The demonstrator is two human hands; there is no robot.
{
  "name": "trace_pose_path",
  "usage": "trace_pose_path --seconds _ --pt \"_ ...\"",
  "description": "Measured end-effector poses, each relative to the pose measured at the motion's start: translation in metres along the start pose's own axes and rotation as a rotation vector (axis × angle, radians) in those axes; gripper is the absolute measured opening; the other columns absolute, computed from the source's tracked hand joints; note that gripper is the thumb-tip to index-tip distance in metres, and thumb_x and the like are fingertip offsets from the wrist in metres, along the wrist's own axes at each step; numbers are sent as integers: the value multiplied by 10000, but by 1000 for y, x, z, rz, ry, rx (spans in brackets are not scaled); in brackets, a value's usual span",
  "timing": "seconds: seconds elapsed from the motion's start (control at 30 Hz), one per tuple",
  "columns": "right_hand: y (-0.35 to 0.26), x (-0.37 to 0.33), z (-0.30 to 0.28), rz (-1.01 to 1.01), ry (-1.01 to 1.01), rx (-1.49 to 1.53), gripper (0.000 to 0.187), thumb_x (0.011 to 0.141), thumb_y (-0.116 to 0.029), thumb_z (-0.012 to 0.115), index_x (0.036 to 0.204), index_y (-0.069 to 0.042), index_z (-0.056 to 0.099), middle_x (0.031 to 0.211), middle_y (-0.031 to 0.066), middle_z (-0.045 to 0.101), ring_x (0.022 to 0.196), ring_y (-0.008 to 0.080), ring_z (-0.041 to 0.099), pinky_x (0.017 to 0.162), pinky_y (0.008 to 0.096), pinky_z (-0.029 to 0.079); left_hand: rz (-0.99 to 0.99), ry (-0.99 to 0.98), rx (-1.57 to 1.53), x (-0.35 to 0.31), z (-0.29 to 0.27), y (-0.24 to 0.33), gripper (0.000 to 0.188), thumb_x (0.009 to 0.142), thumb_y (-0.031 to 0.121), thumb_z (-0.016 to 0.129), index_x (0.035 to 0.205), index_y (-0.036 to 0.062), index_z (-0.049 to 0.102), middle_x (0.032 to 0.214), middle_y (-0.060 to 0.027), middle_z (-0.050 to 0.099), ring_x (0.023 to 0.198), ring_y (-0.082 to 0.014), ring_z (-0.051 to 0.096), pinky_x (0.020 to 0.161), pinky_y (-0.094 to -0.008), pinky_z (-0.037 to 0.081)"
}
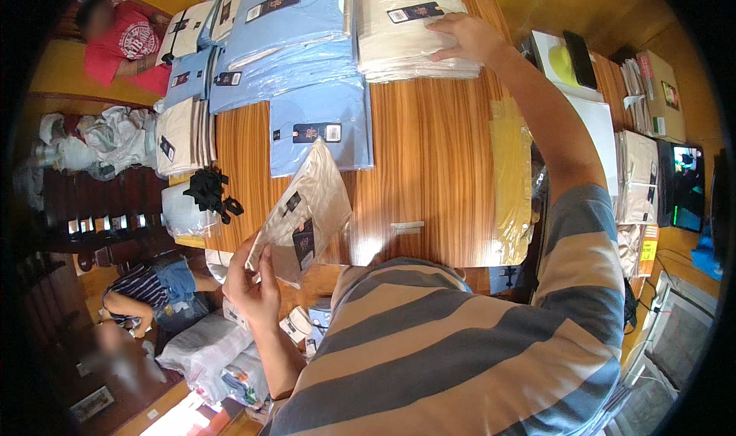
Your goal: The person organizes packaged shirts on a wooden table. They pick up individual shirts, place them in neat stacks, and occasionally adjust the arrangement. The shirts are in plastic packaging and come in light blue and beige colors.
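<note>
One bagged beige shirt (303, 218) (light, floppy, slippery film) is pinched at its lower edge by the left hand (251, 279); the right hand (465, 39) is laid flat on a beige stack (410, 34).

The right hand (465, 37) covers part of the cream shirt stack (410, 37). The striped torso (460, 352) hides the bench (429, 168) near edge. Package labels are too small to resolve.

Head camera looks steeply down – close over the wooden table (429, 152).
</note>
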State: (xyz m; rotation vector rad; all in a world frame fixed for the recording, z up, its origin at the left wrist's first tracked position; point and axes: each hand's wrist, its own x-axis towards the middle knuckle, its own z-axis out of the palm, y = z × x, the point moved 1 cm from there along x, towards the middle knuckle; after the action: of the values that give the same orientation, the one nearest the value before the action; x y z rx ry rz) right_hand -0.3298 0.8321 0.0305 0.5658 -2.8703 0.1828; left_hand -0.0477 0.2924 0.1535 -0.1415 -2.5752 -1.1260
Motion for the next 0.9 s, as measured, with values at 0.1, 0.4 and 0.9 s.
trace_pose_path --seconds 0.1,0.4,0.9 --pt "-1 1 -4 -134 -30 -202 556 1019 -575 621 1402 -178 691 1249 148 741 1112 372 722 977 492 593 37 2 -6 2 -3 -2 291 948 -65 754 1237 -60 719 1146 -187 787 983 -185 755 799 -282 622" --pt "-6 26 -70 121 -116 50 545 1131 -510 438 1422 -104 657 1288 206 711 1167 407 685 1031 509 551 -60 40 -51 -4 -12 -10 259 968 -51 734 1226 -64 718 1154 -167 779 969 -166 742 796 -268 602" --pt "-259 -109 -147 -96 30 739 474 962 -319 803 1371 -112 680 1058 109 769 898 227 738 789 370 599 688 -319 13 93 33 109 373 866 54 793 1232 35 722 1291 -206 735 1111 -353 730 994 -444 568"
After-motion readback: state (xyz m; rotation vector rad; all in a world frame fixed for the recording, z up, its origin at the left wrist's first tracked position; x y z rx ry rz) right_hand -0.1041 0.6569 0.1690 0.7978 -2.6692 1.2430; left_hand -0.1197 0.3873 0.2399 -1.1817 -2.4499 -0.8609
